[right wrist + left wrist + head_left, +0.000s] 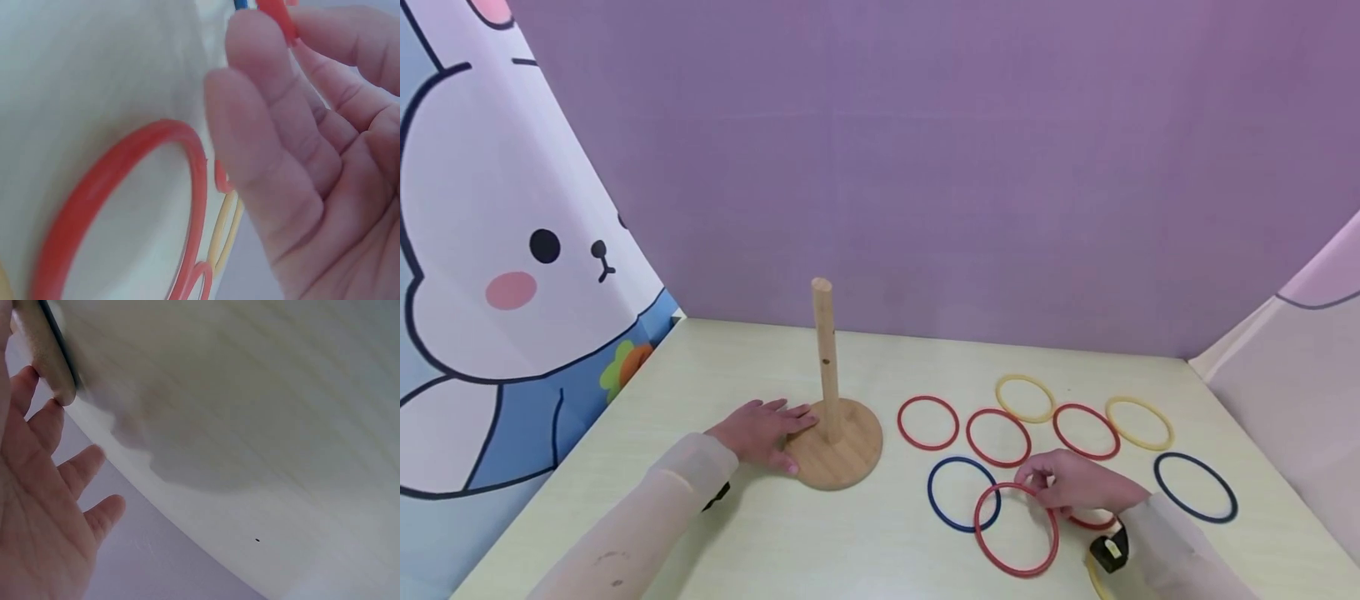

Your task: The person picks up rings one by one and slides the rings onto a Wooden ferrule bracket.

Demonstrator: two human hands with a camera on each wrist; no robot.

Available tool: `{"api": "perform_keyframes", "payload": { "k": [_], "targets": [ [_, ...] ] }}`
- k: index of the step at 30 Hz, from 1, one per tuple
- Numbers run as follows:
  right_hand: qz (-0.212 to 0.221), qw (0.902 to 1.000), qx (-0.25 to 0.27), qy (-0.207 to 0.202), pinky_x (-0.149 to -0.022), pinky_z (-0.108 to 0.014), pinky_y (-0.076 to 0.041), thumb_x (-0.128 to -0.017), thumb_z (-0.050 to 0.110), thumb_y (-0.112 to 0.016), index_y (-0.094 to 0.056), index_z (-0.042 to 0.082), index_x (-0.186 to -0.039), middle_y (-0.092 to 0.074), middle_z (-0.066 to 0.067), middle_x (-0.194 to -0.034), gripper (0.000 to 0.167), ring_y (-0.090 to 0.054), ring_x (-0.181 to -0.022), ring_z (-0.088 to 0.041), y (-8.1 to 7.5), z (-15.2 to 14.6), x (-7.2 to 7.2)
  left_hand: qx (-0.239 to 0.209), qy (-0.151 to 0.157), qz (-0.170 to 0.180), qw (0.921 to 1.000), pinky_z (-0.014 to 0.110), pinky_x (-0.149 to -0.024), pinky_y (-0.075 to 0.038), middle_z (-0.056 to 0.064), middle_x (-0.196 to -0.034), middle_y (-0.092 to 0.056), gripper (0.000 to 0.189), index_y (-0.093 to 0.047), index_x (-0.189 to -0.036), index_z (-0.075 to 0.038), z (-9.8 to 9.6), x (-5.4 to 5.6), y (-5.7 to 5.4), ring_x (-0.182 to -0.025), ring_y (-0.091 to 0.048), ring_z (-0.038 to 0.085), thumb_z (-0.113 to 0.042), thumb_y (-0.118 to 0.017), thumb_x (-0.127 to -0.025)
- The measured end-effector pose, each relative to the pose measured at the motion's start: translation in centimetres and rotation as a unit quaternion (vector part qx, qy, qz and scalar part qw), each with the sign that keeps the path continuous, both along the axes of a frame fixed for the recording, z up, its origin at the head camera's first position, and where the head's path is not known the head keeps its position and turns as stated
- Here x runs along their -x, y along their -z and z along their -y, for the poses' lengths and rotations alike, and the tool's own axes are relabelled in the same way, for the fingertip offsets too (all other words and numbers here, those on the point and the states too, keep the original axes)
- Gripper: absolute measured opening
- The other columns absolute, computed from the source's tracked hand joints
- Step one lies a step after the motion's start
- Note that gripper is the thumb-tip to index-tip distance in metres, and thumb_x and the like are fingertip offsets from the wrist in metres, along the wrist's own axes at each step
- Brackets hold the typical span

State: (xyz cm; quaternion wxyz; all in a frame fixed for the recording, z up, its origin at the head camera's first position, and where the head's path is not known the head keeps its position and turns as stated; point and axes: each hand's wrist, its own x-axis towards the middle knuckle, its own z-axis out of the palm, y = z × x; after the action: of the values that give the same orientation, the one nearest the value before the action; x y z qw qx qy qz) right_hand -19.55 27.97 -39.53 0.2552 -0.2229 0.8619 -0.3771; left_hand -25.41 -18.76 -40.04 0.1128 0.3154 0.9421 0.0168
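My left hand lies with spread fingers on the left edge of a round wooden base. From that base rises an upright wooden post with nothing around it. The left wrist view shows the fingertips along the rim of the base. With thumb and fingers, my right hand pinches a red ring at its upper right side. This ring overlaps a blue ring in the head view. Beneath the right hand lies another red ring, partly hidden by the hand and wrist.
Behind the right hand lie red rings, yellow rings and a second blue ring. A yellow ring shows partly below the right wrist. Purple cloth stands at the table's back edge.
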Motion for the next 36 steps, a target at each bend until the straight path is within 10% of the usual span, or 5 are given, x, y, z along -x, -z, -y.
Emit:
{"api": "perform_keyframes", "payload": {
  "k": [36],
  "targets": [
    [-0.005,0.9799,0.143,0.139,-0.067,-0.032,-0.056,-0.092,0.008,-0.063,-0.051,-0.014,-0.129,-0.062,-0.014,-0.089,0.045,-0.063,-0.069,-0.017,-4.8,1.2,0.2,-0.002,-0.004,0.016,0.9999,0.052,-0.095,-0.043,0.013,-0.148,-0.041,0.085,-0.044,-0.144,-0.013,-0.2,-0.1,-0.1,-0.121,-0.052,0.036,-0.054,-0.073,-0.076]
  ]
}}
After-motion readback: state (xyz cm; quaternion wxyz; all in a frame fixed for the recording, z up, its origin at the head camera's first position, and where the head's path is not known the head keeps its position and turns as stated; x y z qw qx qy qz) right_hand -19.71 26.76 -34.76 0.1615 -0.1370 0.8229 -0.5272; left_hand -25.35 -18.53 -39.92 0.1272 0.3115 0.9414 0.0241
